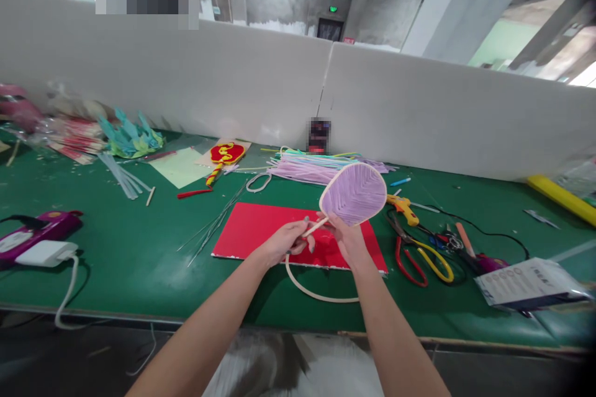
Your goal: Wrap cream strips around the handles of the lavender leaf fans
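Note:
A small fan-shaped piece of lilac fuzzy stems with a cream rim is raised over a red board. My left hand is closed around its thin cream handle. At the fan's lower edge, my right hand grips where the head meets the handle; part of those fingers is hidden behind the fan. A long cream fuzzy stem curves from below my left hand toward my right forearm, over the table's front part.
Behind the board lies a bundle of pastel pipe cleaners. Rightward are red-and-yellow-handled pliers, a yellow glue gun and a white packet. Leftward lie thin wires, a red-and-yellow fan and a purple power strip.

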